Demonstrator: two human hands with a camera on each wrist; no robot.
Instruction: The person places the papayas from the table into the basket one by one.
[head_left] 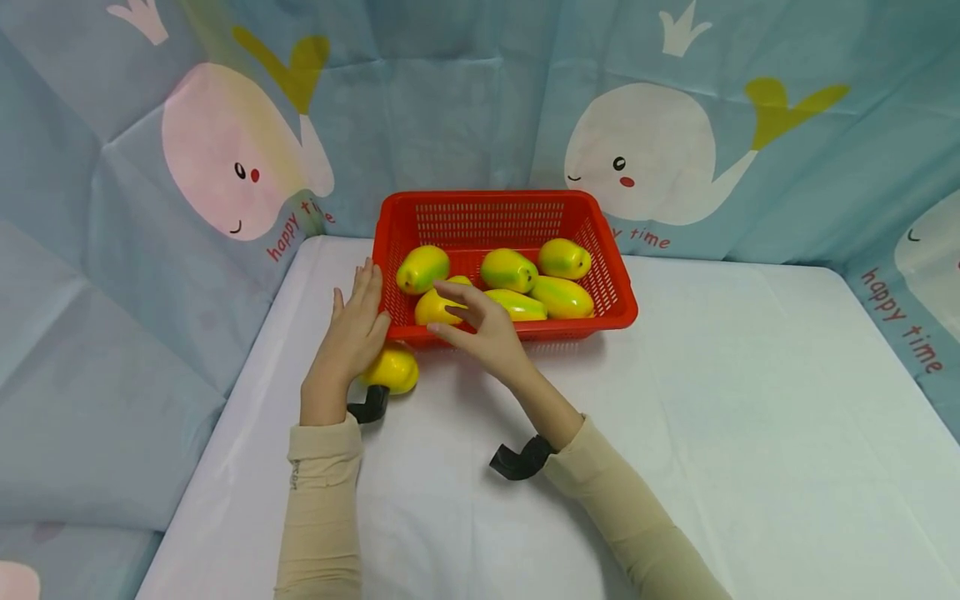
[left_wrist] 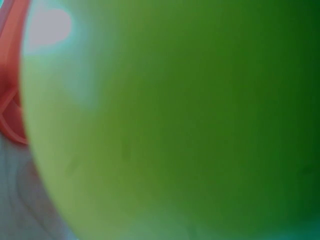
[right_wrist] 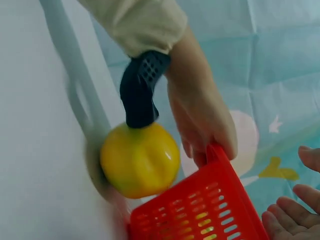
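Observation:
In the head view my left hand (head_left: 350, 325) lies at the left front corner of a red plastic basket (head_left: 613, 287), its fingers straight along the outside of the left rim and the thumb by the corner. A yellow-green papaya (head_left: 402, 370) sits outside the basket, close under that hand's wrist; its green skin (left_wrist: 165, 120) fills most of the left wrist view. My right hand (head_left: 487, 333) hangs over the basket's front rim, thumb and fingers spread apart with nothing between them. Beneath it, another papaya (head_left: 429, 308) is partly hidden by the fingers.
Several more papayas (head_left: 508, 271) lie in the basket. It stands near the back of a white-covered table (head_left: 720, 400), against a blue whale-print curtain (head_left: 465, 100). A black wrist mount (head_left: 517, 460) sits at the right wrist, another (head_left: 370, 406) at the left.

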